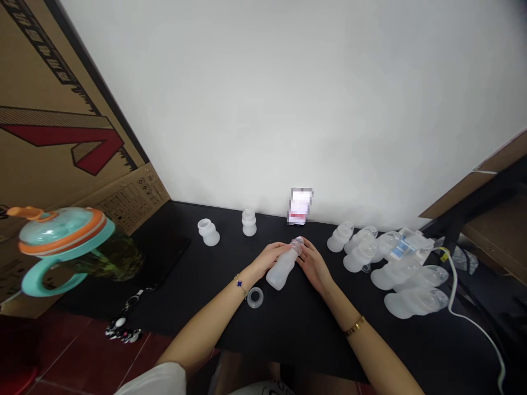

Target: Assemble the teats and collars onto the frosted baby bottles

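Note:
A frosted white baby bottle [281, 272] lies tilted between my hands, low over the black table, its clear top pointing away to the upper right. My left hand [269, 259] grips it from the left near the neck. On the other side, my right hand [315, 267] has its fingers curled round the clear top; its fingertips are partly hidden. Just below my left wrist rests a translucent ring [255, 298], flat on the table. Farther back are a short open-mouthed bottle [208, 232] and a small capped bottle [248, 223].
Several frosted baby bottles [397, 273] crowd the right side, beside a white cable [454, 291]. A lit phone [300, 206] leans on the wall. At left are a large teal-lidded jug [68, 241], a beaded keychain [122, 327] at the table edge and a cardboard box [53, 159].

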Motion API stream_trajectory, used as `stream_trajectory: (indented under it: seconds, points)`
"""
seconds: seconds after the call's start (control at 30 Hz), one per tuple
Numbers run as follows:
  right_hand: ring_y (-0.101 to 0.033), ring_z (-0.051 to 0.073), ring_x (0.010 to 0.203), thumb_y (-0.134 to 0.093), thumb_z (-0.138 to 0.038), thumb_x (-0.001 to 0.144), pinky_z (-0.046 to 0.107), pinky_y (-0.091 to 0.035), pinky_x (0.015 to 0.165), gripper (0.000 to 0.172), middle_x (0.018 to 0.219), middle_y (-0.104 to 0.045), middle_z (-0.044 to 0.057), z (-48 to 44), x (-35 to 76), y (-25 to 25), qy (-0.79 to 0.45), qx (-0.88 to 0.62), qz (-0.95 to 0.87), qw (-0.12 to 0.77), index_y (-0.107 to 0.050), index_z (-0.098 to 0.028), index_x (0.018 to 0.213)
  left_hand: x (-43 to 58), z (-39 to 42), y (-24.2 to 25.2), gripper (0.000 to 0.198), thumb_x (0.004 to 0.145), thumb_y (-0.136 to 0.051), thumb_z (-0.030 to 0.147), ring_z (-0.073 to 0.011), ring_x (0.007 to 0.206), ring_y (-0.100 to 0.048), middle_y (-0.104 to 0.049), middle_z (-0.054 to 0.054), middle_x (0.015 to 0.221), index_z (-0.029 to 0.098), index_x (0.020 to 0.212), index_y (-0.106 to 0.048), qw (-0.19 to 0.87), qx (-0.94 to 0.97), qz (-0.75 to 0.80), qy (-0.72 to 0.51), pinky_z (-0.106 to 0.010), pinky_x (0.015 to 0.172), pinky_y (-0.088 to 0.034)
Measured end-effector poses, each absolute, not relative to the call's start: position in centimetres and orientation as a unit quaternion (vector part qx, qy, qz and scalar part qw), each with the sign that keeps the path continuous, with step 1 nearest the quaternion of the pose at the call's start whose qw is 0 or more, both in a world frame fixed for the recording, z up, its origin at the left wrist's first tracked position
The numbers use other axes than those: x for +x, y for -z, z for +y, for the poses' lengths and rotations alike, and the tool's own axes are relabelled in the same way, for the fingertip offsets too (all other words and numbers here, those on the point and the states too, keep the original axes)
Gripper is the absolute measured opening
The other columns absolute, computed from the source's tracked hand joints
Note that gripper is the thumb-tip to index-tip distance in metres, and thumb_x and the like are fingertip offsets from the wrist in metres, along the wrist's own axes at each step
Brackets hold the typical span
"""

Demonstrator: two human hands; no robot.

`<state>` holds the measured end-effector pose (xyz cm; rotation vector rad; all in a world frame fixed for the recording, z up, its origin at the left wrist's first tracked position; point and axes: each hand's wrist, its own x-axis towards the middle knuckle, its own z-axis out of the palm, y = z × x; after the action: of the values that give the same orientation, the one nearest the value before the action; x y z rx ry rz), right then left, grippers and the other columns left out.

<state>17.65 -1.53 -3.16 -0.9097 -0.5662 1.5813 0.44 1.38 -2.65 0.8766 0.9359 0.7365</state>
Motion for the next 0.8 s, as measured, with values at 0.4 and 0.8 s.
stream_trajectory:
  seconds: [0.4, 0.8]
  points:
    - [-0.067, 0.023, 0.109, -0.083, -0.031, 0.073, 0.033, -0.054, 0.088, 0.040, 0.108, -0.075, 0.001, -1.5, 17.6, 3.1, -0.673, -0.390, -0.259, 0.573, -0.068, -0.028, 0.111, 0.5, 1.5, 3.0, 0.048, 0.072, -0.079, 0.052, -0.0157, 0.069, -0.064, -0.067, -0.003, 0.080, 0.016, 0.101, -0.068, 0.739, 0.402, 0.423, -0.337, -0.028, 0.068, -0.050]
    - [-0.067, 0.023, 0.110, -0.082, -0.031, 0.075, 0.033, -0.053, 0.089, 0.040, 0.110, -0.075, 0.001, -1.5, 17.5, 3.1, -0.673, -0.391, -0.264, 0.570, -0.069, -0.029, 0.112, 0.4, 1.0, 1.8, 0.047, 0.074, -0.077, 0.056, -0.0113, 0.059, -0.056, -0.060, 0.002, 0.067, 0.016, 0.096, -0.067, 0.724, 0.420, 0.440, -0.326, -0.022, 0.056, -0.042]
